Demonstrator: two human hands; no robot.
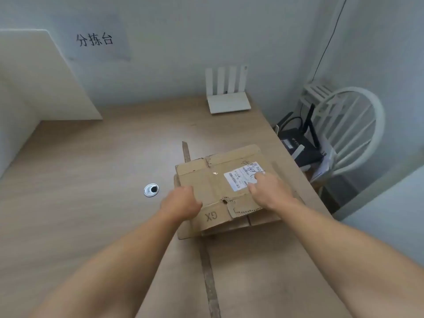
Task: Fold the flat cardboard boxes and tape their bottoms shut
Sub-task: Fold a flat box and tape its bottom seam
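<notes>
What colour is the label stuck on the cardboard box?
The label is white with dark print and scribbled handwriting, on the brown cardboard box. The head view shows it.

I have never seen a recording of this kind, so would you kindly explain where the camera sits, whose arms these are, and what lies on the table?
There is no machine here: a person wears one wide-angle camera on the head, looking down at their own bare arms. A flattened cardboard box with a white shipping label lies on the wooden table. The left hand grips the box's left edge; the right hand rests on top, fingers touching the label. Further off are a round metal cable port, a white router against the wall, and a white chair beside the table.
</notes>
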